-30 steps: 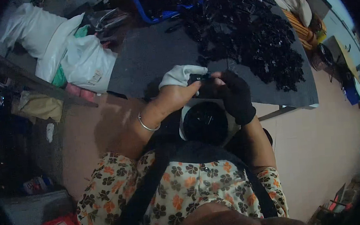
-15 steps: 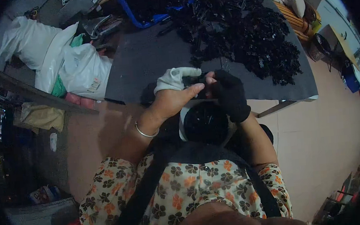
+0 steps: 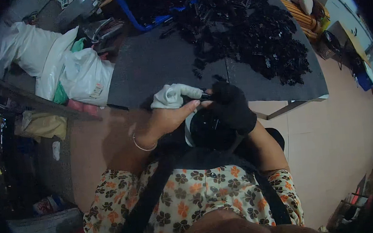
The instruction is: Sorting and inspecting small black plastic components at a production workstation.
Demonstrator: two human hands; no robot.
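Note:
My left hand [image 3: 175, 107], in a white glove that leaves the thumb bare, pinches a small black plastic part [image 3: 206, 96]. Opposite it, my right hand [image 3: 231, 106] wears a black glove with bare fingertips, and its closed fingers grip the other end of the same part. Both hands meet just off the near edge of the grey-covered table [image 3: 156, 66]. Below them a round dark container with a pale rim [image 3: 188, 131] sits close to my lap; its contents are too dark to make out. On the table lies a heap of similar black parts [image 3: 255, 41].
A blue crate [image 3: 141, 26] stands at the table's far side, beside the heap. White plastic sacks [image 3: 84, 74] lie to the left, with a tan bag [image 3: 44, 123] nearer. Wooden furniture [image 3: 303, 17] is at the far right. A metal table leg [image 3: 286, 108] shows at right.
Both hands have come a little nearer to me, the left also shifting left, with the black part still between them. Some loose black parts now show on the table beyond the hands.

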